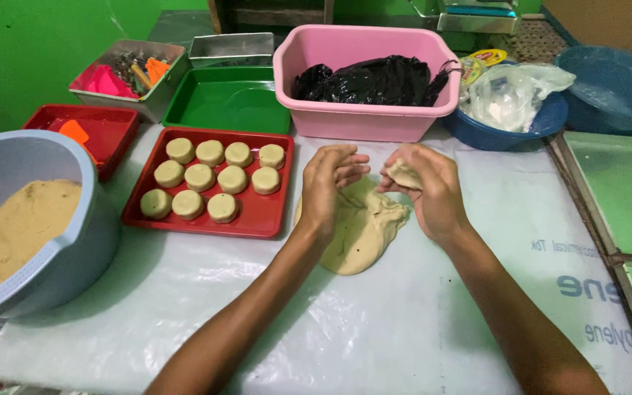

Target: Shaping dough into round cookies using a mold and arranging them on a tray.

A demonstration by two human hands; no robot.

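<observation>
dough piece (404, 174): small pale lump, pinched off, held above the right edge of the dough slab.
dough slab (360, 232): flat, irregular, lying on the white plastic sheet (374, 322) between both wrists.
right hand (433, 192): fingers curled shut round the dough piece, thumb side up, hovering over the slab.
left hand (328, 184): fingers half bent, loosely open, nothing gripped; fingertips near the dough piece, can't tell if touching. Heel of hand sits over the slab's left edge.
red tray (257, 216): just left of the slab, holds ten round shaped dough pucks (200, 177) in three rows.
grey tub (74, 241): far left, part full of crumbly tan dough mix.
pink basin (360, 117): behind the hands, black plastic bag inside.
green tray (217, 110): behind the red tray.
small red tray (107, 135): left of that, orange scraper in it.
blue bowl (491, 132): right of the pink basin, clear plastic bag in it.
</observation>
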